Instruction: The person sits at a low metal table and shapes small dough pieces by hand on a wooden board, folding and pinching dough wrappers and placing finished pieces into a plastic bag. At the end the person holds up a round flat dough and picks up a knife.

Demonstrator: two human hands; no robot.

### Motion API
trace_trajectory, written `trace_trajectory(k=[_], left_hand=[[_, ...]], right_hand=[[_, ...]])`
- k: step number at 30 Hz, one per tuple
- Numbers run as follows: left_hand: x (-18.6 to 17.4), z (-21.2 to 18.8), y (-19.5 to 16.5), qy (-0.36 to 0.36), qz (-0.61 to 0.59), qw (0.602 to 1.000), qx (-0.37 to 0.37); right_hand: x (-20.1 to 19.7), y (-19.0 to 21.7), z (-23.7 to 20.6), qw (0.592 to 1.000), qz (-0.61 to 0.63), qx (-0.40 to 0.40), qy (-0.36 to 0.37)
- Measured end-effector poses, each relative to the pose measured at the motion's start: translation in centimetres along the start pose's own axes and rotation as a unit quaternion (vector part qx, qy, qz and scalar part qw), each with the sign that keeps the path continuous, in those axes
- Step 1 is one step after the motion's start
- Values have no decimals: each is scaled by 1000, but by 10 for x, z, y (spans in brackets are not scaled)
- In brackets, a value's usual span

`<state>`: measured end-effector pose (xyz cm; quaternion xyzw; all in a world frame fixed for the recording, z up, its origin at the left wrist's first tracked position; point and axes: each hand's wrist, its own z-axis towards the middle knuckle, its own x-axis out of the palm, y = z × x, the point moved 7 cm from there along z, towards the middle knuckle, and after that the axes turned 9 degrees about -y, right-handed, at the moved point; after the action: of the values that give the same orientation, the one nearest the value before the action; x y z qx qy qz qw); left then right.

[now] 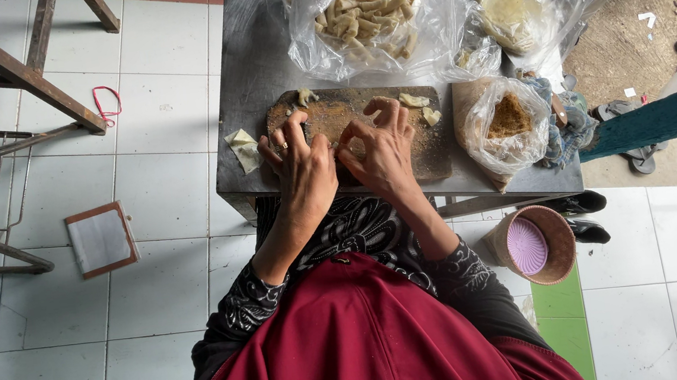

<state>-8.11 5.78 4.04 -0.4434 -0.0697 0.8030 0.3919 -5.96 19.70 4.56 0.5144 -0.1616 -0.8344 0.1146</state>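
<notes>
We see a rough, worn wooden board on a dull grey metal table, glossy crinkled clear plastic bags behind it, a woven basket, and smooth white glazed floor tiles.

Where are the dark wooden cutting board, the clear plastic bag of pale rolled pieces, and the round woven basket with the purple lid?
dark wooden cutting board [432, 156]: head view, bare right part.
clear plastic bag of pale rolled pieces [367, 10]: head view, middle.
round woven basket with the purple lid [561, 235]: head view, right rim.
</notes>
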Motion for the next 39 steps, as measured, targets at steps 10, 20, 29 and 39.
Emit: trace_trajectory(k=[10,20,29,39], left_hand=[[3,27,7,-26,7,999,21],[8,27,31,-42,-74,995,-51],[-31,15,17,26,-236,969,-64],[-57,16,-17,29,-341,939,-22]], right_hand=[[-6,-1,13,998,-23,-14,-63],[-15,20,2,990,-55,-110,-75],[-26,-1,25,977,185,-84,55],[-27,-11,-8,789,554,159,211]])
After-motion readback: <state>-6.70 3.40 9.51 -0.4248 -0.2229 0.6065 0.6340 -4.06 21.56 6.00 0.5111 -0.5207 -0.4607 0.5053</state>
